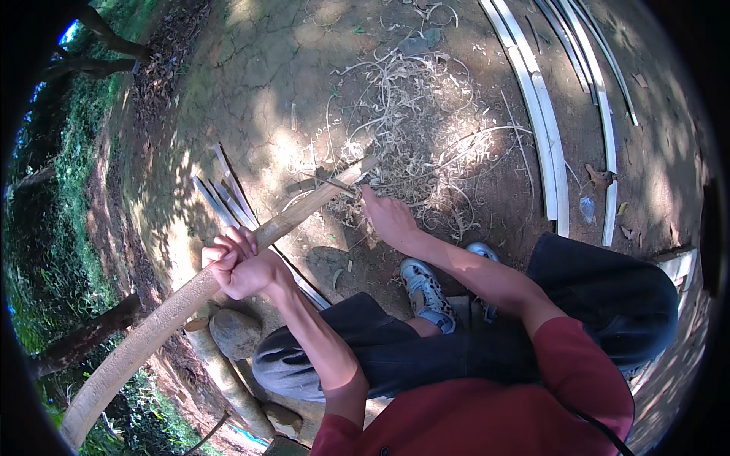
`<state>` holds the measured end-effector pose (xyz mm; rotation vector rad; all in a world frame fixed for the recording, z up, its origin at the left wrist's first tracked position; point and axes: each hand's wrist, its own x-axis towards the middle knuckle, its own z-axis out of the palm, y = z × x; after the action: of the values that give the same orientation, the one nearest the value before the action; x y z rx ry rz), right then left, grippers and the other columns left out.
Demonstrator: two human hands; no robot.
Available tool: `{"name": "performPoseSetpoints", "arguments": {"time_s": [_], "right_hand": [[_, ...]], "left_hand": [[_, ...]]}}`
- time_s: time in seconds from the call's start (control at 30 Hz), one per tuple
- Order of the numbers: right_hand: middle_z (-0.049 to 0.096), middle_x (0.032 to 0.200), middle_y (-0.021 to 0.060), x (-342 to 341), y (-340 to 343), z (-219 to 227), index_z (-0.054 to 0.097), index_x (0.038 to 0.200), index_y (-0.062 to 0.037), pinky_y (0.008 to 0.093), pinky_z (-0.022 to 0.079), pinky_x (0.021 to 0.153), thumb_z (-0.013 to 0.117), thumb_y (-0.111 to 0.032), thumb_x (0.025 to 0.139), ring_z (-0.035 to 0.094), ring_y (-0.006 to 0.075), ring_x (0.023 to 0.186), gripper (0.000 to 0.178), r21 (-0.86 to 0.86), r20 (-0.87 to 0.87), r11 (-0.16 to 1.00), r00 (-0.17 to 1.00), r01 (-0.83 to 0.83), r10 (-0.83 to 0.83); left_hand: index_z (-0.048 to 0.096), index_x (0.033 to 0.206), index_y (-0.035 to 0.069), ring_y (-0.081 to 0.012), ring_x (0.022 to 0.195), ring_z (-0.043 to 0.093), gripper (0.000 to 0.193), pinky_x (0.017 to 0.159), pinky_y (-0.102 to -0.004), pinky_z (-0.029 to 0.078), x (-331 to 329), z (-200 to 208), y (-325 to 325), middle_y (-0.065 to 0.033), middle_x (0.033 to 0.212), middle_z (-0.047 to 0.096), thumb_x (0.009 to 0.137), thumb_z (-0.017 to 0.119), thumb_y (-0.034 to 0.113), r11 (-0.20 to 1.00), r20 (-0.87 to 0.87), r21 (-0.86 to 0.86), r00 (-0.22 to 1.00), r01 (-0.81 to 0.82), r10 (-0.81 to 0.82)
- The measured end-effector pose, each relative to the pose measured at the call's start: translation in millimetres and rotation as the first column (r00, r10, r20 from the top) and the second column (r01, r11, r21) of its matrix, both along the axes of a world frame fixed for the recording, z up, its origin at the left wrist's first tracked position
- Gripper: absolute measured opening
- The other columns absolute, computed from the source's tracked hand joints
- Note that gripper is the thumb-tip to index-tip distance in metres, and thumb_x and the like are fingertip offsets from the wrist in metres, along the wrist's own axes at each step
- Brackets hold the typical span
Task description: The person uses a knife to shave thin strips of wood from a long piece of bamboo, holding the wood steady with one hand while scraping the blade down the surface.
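A long pale wooden pole (163, 323) runs slantwise from the lower left to its far end above the shavings. My left hand (245, 266) is closed around it partway along. Near the far end, a thin dark knife blade (334, 184) lies across the wood. My right hand (389, 220) is closed at the near end of that blade, with the handle hidden in the fingers. Beyond and beside the far end, curled wood shavings (411, 114) are heaped on the ground.
Long pale strips (549, 144) lie on the bare earth at the right. More strips (228, 190) lie under the pole at the left. A stone (235, 333) and a short log (220, 372) are beside my left knee. My shoes (426, 292) are below my right forearm.
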<state>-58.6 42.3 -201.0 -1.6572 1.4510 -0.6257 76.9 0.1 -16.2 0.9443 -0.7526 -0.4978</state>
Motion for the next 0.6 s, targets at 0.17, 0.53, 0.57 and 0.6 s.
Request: {"name": "performPoseSetpoints", "arguments": {"time_s": [0.17,0.53,0.57,0.6], "right_hand": [[0.061,0.065,0.0228,6,4,28,0.040,0.114,0.0063,0.0508,0.050,0.061,0.049,-0.010,0.090,0.063,0.0412,0.066,0.030,0.058,0.033,0.998,0.999,-0.021,0.019],[0.061,0.065,0.0221,3,7,56,0.035,0.126,0.0065,0.0496,0.049,0.058,0.049,-0.016,0.092,0.063,0.0411,0.064,0.042,0.071,0.060,0.993,0.994,-0.097,0.092],[0.061,0.065,0.0217,2,6,39,0.036,0.121,0.0058,0.0502,0.050,0.059,0.048,-0.013,0.091,0.063,0.0409,0.064,0.038,0.057,0.038,0.997,0.998,-0.052,0.050],[0.061,0.065,0.0213,2,3,8,0.037,0.117,0.0051,0.0507,0.050,0.060,0.048,-0.011,0.089,0.064,0.0407,0.064,0.034,0.042,0.016,0.999,1.000,-0.007,0.006]], "left_hand": [[0.030,0.062,0.015,-0.0117,0.046,0.024,0.016,0.041,-0.0237,0.017,-2,-2,-10,0.0010,0.058,0.024,0.066,0.040,0.003,0.991,0.002,-0.003,0.991,-0.131,0.131],[0.030,0.066,0.011,-0.0113,0.044,0.023,0.011,0.037,-0.0228,0.018,6,-10,-5,-0.0003,0.057,0.026,0.068,0.039,0.005,0.997,0.062,-0.077,0.998,0.016,-0.012],[0.030,0.066,0.011,-0.0113,0.044,0.023,0.011,0.037,-0.0228,0.018,1,-9,-2,-0.0005,0.057,0.026,0.068,0.039,0.005,0.997,0.061,-0.072,0.998,0.034,-0.029],[0.030,0.066,0.011,-0.0114,0.045,0.023,0.011,0.037,-0.0225,0.019,-2,-8,-2,-0.0010,0.057,0.027,0.068,0.039,0.004,0.996,0.058,-0.074,0.997,0.057,-0.053]]}}
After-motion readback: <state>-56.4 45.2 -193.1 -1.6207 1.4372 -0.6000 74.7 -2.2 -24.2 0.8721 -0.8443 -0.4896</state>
